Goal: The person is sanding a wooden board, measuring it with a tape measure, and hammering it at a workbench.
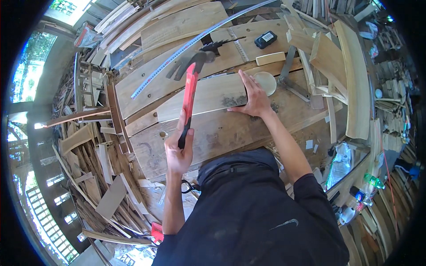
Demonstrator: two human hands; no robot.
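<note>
Working from the head view: your left hand [178, 148] is closed around the black grip of the red-handled hammer [188, 91]; your right hand [255, 98] is set wide across the right end of a pale board [202, 95], thumb at its near side, fingers toward its far side.

Location: board lies in the middle of the wooden surface [213, 132], in front of you. Beyond it, a blue-and-white measuring strip [171, 62] and a dark drill bit [224, 43]; a round pale disc [266, 83] sits just right of your fingers.

Progress, judged: hammer taken up and board steadied, so setup looks done. Hammering appears left to do; you cannot tell from this view whether any blow has landed. Dark mottling shows at the board's right end, cause unclear.

Orientation: board's long axis runs left to right, its right end angled somewhat farther from you. Hammer's long axis runs near to far, head at the far end; claws point left, striking face right. Height of head above the surface: cannot tell.
</note>
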